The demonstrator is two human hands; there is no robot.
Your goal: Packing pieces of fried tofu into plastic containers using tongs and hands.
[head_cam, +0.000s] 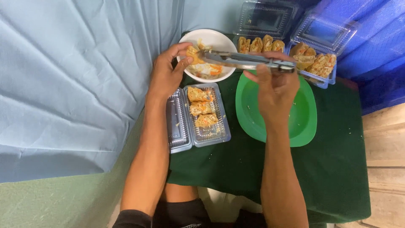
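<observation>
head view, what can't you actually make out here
- Tips of the tongs: whether they grip the food piece at the white bowl is hidden by the left hand.
- Right hand: its palm faces away, so the grip on the tongs is unclear.
- Far clear boxes: blurred and cut by the top edge, contents unreadable.
- Filling of the rolls in the near clear tray: too small to identify.
</observation>
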